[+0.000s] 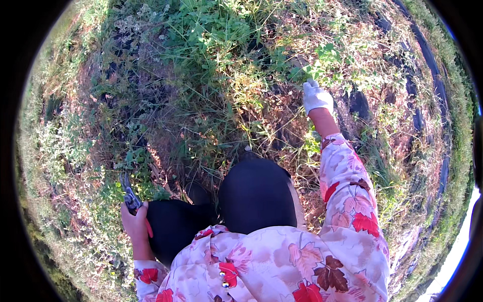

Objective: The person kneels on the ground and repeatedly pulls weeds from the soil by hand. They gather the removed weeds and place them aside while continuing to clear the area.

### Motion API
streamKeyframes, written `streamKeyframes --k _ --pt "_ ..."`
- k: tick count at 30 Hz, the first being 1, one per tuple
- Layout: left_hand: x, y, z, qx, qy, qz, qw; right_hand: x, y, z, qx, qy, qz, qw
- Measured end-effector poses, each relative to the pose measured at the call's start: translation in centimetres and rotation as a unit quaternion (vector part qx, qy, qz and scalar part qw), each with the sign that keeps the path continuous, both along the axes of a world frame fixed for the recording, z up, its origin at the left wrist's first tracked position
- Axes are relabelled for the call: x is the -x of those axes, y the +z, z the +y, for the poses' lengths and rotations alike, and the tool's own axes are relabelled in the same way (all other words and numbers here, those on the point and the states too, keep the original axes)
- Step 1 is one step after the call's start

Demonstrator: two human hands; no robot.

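At the lower left, my bare left hand (135, 221) is wrapped round a pair of pruning shears (132, 199). Part of a red handle shows beside my palm, and the metal blades point away from me over the weeds. My right hand (317, 96), in a white glove, is stretched far forward on the right. Its fingers are curled at the edge of a bright green leafy plant (326, 59). Whatever they grip there is too small and too covered by leaves to make out.
My bent knees (259, 194) in dark trousers are close to the ground in the middle. Thick grass and weeds (206, 30) grow ahead. Dark sheeting (359, 104) shows between dry stems on the right, with a long dark strip (436, 83) curving farther out.
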State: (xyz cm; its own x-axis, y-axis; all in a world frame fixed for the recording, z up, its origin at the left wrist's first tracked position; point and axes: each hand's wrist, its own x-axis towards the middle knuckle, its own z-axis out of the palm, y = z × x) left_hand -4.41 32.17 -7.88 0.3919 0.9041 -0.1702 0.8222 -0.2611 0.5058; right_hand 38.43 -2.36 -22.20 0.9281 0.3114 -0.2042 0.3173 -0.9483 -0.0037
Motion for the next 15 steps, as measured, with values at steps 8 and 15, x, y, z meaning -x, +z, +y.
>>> streamKeyframes --k 8,15 --pt "0.2 0.4 0.0 0.018 -0.007 -0.013 1.000 -2.3 0.2 2.3 0.093 -0.106 0.179 0.974" --pt "0.4 0.8 -0.5 0.012 -0.011 -0.014 1.000 0.0 -5.4 0.1 0.034 -0.065 0.246 0.966"
